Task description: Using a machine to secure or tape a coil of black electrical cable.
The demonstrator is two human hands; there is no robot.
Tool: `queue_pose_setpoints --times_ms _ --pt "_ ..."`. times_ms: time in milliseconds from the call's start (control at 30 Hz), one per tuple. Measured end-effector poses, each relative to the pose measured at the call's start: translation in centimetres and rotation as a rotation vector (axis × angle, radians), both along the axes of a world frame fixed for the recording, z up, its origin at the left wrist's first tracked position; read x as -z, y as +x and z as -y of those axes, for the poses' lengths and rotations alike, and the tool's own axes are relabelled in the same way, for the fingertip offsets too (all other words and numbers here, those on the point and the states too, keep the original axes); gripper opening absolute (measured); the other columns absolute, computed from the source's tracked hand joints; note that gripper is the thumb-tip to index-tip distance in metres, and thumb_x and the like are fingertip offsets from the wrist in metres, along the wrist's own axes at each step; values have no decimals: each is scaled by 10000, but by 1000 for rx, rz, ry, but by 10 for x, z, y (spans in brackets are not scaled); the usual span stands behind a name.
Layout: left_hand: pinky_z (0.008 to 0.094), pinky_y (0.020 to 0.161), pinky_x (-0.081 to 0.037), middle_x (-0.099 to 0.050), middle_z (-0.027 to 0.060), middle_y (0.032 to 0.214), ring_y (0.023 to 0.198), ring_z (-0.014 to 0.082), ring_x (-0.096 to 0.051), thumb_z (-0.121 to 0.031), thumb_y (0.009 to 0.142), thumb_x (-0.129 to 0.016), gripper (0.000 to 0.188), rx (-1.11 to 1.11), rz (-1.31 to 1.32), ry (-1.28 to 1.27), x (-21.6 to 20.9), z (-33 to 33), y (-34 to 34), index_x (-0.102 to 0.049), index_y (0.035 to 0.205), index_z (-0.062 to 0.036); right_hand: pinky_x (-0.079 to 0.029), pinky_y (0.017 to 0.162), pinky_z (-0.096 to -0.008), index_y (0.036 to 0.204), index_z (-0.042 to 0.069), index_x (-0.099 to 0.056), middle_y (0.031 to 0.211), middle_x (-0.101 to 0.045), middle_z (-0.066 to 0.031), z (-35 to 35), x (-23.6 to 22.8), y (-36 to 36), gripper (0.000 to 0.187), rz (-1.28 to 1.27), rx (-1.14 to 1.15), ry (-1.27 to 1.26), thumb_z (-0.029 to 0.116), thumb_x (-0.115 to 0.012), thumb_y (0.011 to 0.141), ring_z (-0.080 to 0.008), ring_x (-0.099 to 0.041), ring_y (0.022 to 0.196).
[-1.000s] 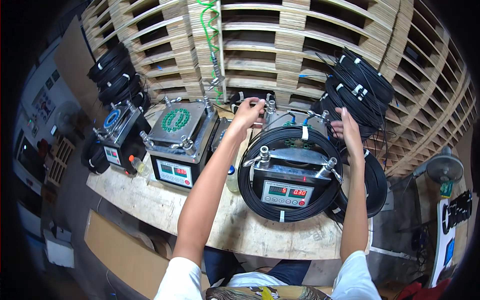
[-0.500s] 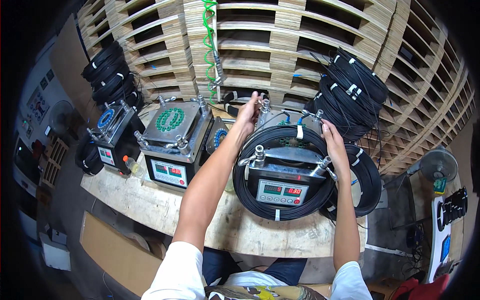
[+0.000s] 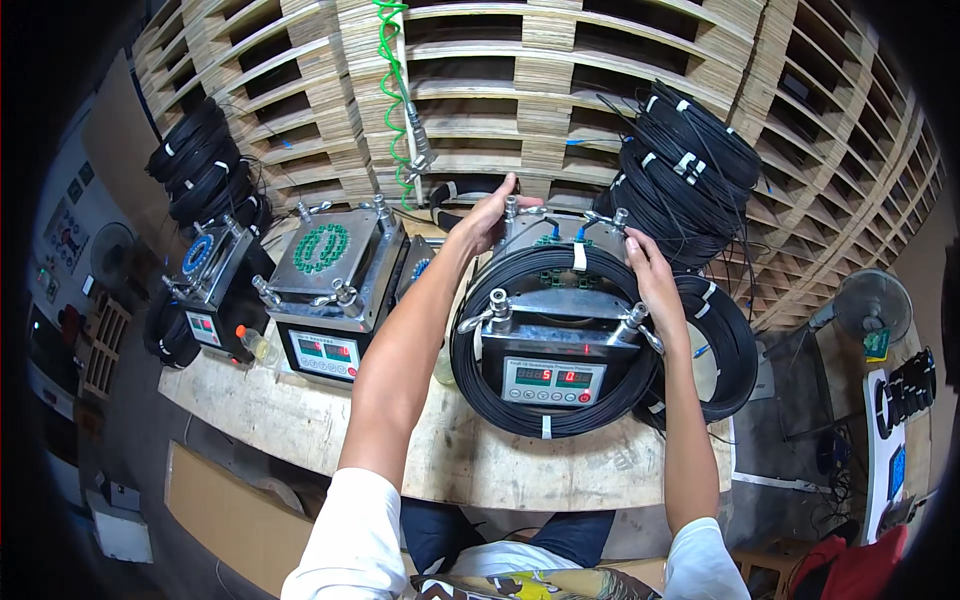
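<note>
My left hand (image 3: 486,222) is at the far left corner clamp (image 3: 511,209) of a metal polishing machine (image 3: 560,335). Its thumb points up, apart from the fingers, which are partly hidden behind the clamp post. By the far right clamp (image 3: 620,222) is my right hand (image 3: 648,268), its fingers stretched toward the post; whether they touch it is unclear. A large coil of black cable (image 3: 468,385), bound with white ties, hangs around the machine. Blue-ended leads (image 3: 581,235) run to green holders (image 3: 552,280) on the machine's top plate. Red digits glow on the front panel (image 3: 553,381).
Two similar machines, one near (image 3: 330,290) and one farther left (image 3: 208,285), share the wooden bench (image 3: 450,465). Stacks of black cable coils (image 3: 690,180) stand at the back before wooden pallets (image 3: 470,110). A bottle (image 3: 257,345) and a fan (image 3: 872,305) are also around.
The scene has shifted slightly left in view. Both hands stay by the far clamps, whose levers now show pointing inward. The red readouts on two machines have changed.
</note>
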State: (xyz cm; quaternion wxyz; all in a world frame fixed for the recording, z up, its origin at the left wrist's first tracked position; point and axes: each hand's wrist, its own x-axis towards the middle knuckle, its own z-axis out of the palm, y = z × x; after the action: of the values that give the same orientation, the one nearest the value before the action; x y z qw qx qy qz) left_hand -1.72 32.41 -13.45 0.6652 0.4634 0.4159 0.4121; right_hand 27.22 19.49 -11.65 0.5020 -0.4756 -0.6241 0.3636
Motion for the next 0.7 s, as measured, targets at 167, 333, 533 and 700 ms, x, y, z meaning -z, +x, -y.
queue_pose_setpoints --times_ms 167,333,533,700 --pt "418 1025 -439 -676 100 1296 1128 245 -610 -767 1013 -190 852 27 -237 74 -24 33 -9 -675 1368 -163 -463 896 -249 1401 -13 -560 1109 -681 -114 -2 2 1 510 -12 -5 45 381 -551 1079 -127 -603 979" --pt "337 934 -503 -683 116 1247 1068 199 -653 -465 1059 -539 508 -389 -426 602 -26 110 -25 -672 1311 -46 -481 867 -268 1388 11 -573 995 -657 -62 5 -1 -2 442 -48 19 76 326 -566 1078 -114 -583 910" --pt "366 727 -512 -656 106 938 816 236 -640 -278 917 -769 303 -447 -734 950 -40 245 -26 -720 1090 -34 -506 838 -283 1352 41 -609 1025 -640 -60 44 -4 14 345 -2 214 211 232 -586 1066 -110 -588 912" --pt "436 698 -526 -666 159 922 783 359 -643 -198 952 -726 234 -375 -924 1111 -19 267 -37 -617 1017 -1 -456 706 -251 1279 45 -656 997 -627 -31 91 -4 1 273 151 419 365 177 -589 1049 -84 -536 813"
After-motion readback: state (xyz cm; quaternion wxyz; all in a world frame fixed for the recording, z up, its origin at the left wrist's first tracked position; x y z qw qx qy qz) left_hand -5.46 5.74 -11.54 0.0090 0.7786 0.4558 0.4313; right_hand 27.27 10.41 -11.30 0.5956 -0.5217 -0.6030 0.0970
